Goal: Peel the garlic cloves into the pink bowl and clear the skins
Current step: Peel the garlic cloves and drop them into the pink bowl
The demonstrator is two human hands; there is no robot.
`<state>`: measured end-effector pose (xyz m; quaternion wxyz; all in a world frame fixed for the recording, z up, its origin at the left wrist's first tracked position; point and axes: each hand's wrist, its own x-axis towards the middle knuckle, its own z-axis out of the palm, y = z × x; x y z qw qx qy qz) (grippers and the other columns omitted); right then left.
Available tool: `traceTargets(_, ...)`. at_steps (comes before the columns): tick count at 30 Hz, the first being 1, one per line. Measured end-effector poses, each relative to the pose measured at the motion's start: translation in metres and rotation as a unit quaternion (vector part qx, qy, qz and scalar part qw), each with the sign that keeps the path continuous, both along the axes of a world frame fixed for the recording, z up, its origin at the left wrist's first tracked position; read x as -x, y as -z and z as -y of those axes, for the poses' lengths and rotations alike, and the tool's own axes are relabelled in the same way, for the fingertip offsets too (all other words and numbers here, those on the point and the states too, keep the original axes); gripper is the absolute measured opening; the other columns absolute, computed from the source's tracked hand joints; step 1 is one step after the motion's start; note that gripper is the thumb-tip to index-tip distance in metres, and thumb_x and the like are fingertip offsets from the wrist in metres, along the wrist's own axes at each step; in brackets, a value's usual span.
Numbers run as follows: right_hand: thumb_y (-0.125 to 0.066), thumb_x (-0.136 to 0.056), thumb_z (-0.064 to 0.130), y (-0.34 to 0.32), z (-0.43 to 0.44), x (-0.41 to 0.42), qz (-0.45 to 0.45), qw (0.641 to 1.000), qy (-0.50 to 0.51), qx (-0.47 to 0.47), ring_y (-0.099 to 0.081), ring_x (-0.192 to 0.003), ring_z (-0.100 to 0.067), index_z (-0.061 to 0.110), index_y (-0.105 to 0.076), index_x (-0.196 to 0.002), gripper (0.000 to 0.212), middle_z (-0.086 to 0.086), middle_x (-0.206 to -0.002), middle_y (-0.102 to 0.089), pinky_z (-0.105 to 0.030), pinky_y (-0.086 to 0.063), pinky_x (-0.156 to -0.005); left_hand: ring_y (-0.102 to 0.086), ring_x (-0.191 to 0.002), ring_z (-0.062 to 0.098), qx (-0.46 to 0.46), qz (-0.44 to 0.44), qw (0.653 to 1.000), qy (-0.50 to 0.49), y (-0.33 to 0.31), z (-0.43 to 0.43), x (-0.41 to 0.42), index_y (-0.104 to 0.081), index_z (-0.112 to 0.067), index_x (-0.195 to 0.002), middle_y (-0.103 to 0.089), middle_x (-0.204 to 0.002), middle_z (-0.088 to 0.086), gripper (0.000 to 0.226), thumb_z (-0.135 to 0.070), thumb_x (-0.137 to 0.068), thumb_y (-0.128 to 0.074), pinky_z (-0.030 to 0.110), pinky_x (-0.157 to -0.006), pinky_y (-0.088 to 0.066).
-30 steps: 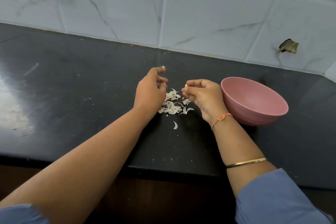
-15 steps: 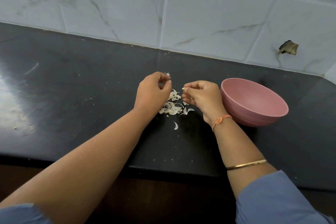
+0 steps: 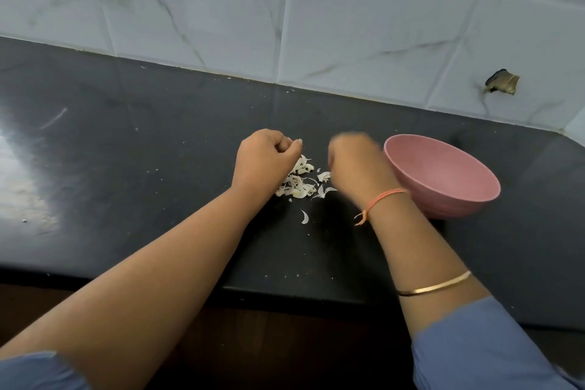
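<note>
On the left, the black countertop (image 3: 126,168) carries a broad glare patch and scattered white specks.

The left hand (image 3: 264,163) sits over the left edge of the skin pile (image 3: 296,184) with its fingers curled inward. We cannot tell whether the fingertips pinch a scrap of skin or hold nothing.

The skin pile lies on the countertop between the two hands. One stray skin (image 3: 304,217) lies apart on the near side.

The right hand (image 3: 357,168) is motion-blurred, so we cannot tell its finger position or whether it grips a clove. It sits just beside the left wall of the pink bowl (image 3: 449,177). No garlic clove shows anywhere, and none shows in the part of the bowl interior we can see.

Hazards, as we judge them:

- **Bowl displacement.** The right hand is very close to the rim, and a quick sweep could knock or tip the bowl.
- **Skin scatter.** The skins look thin and light. Fast hand motion above them could spread them further, which would enlarge the clearing job.
- **Contamination.** Loose skin clinging to the fingers could drop into the bowl.
- **Lost clove.** A slippery peeled clove could escape the grip and roll toward the near edge.
</note>
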<state>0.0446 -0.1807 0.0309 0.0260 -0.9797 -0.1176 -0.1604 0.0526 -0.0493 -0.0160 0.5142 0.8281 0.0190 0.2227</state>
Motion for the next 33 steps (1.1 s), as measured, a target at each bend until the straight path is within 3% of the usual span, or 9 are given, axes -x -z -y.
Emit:
traceTargets(3, -0.052, -0.088, 0.0, 0.009, -0.005, -0.001, -0.091, 0.996, 0.013, -0.008, -0.061, -0.093, -0.03, 0.007, -0.065, -0.099, 0.018, -0.012, -0.1, -0.064, -0.035, -0.048, -0.08, -0.056, -0.068, -0.011, 0.002, 0.008, 1.0, -0.004, -0.002, 0.0, 0.0, -0.05, 0.001, -0.059, -0.067, -0.077, -0.001, 0.036, -0.021, -0.085, -0.064, 0.007, -0.058, -0.039)
traceTargets(9, -0.048, -0.09, 0.0, -0.003, -0.003, 0.0, 0.119, 0.98, -0.004, -0.159, -0.053, -0.09, -0.022, 0.006, -0.06, -0.095, 0.015, -0.006, -0.096, -0.055, -0.025, -0.031, -0.069, -0.065, -0.077, 0.013, 0.009, 0.012, 1.0, -0.009, 0.001, -0.001, -0.003, -0.054, -0.017, -0.072, -0.068, -0.082, -0.001, 0.021, -0.029, -0.083, -0.067, 0.03, -0.071, -0.053)
traceTargets(14, -0.052, -0.084, -0.001, 0.015, 0.003, -0.008, -0.073, 0.997, 0.031, -0.026, -0.062, -0.093, -0.03, 0.005, -0.066, -0.093, 0.018, -0.012, -0.097, -0.067, -0.032, -0.049, -0.078, -0.059, -0.071, 0.007, 0.011, 0.012, 1.0, -0.008, 0.0, -0.001, -0.001, -0.058, -0.015, -0.08, -0.065, -0.076, -0.004, 0.018, -0.029, -0.084, -0.067, 0.023, -0.065, -0.047)
traceTargets(18, -0.056, -0.087, 0.003, -0.005, -0.001, -0.013, -0.033, 0.992, 0.018, -0.121, -0.063, -0.092, -0.027, 0.007, -0.069, -0.091, 0.015, -0.01, -0.096, -0.068, -0.026, -0.046, -0.077, -0.06, -0.073, 0.002, 0.024, 0.023, 0.999, 0.002, -0.001, -0.002, -0.001, -0.055, -0.02, -0.085, -0.065, -0.08, -0.007, 0.012, -0.021, -0.085, -0.067, 0.019, -0.066, -0.048)
traceTargets(21, -0.055, -0.09, 0.007, -0.017, -0.005, -0.009, 0.02, 0.983, -0.004, -0.181, -0.061, -0.092, -0.022, 0.009, -0.069, -0.093, 0.015, -0.007, -0.097, -0.068, -0.022, -0.038, -0.074, -0.059, -0.073, -0.004, 0.023, 0.039, 0.998, 0.033, 0.0, -0.002, -0.001, -0.057, -0.025, -0.095, -0.064, -0.086, -0.009, 0.017, -0.01, -0.087, -0.062, 0.005, -0.064, -0.045)
traceTargets(27, -0.053, -0.088, 0.005, 0.009, -0.003, -0.012, -0.12, 0.992, 0.034, -0.014, -0.062, -0.089, -0.03, 0.006, -0.067, -0.096, 0.016, -0.012, -0.092, -0.065, -0.033, -0.049, -0.076, -0.057, -0.07, -0.009, 0.013, 0.041, 0.998, 0.036, 0.0, -0.002, -0.001, -0.062, -0.027, -0.097, -0.061, -0.08, -0.014, 0.015, -0.015, -0.089, -0.062, 0.005, -0.067, -0.045)
traceTargets(30, -0.054, -0.085, 0.003, 0.011, -0.003, -0.019, -0.09, 0.98, 0.017, -0.175, -0.065, -0.077, -0.023, 0.01, -0.07, -0.081, 0.018, -0.007, -0.083, -0.069, -0.032, -0.054, -0.075, -0.054, -0.064, -0.003, -0.009, 0.031, 0.999, 0.027, -0.001, -0.001, -0.001, -0.066, -0.021, -0.086, -0.06, -0.07, -0.014, 0.01, -0.029, -0.09, -0.061, 0.005, -0.058, -0.04)
traceTargets(31, -0.055, -0.086, 0.002, 0.011, -0.004, -0.018, -0.093, 0.953, 0.003, -0.289, -0.065, -0.07, -0.019, 0.012, -0.068, -0.076, 0.018, -0.006, -0.076, -0.068, -0.03, -0.056, -0.072, -0.052, -0.06, 0.0, -0.013, 0.027, 0.999, 0.028, 0.0, -0.001, -0.001, -0.066, -0.02, -0.081, -0.059, -0.066, -0.012, 0.017, -0.033, -0.091, -0.06, 0.006, -0.054, -0.038)
traceTargets(33, -0.057, -0.087, -0.001, 0.011, -0.004, -0.015, -0.133, 0.842, -0.029, -0.522, -0.061, -0.062, -0.014, 0.009, -0.064, -0.075, 0.018, -0.005, -0.07, -0.063, -0.027, -0.057, -0.066, -0.047, -0.054, 0.003, -0.018, 0.021, 0.999, 0.034, 0.001, 0.0, -0.001, -0.067, -0.017, -0.078, -0.057, -0.061, -0.009, 0.024, -0.035, -0.092, -0.058, 0.01, -0.049, -0.036)
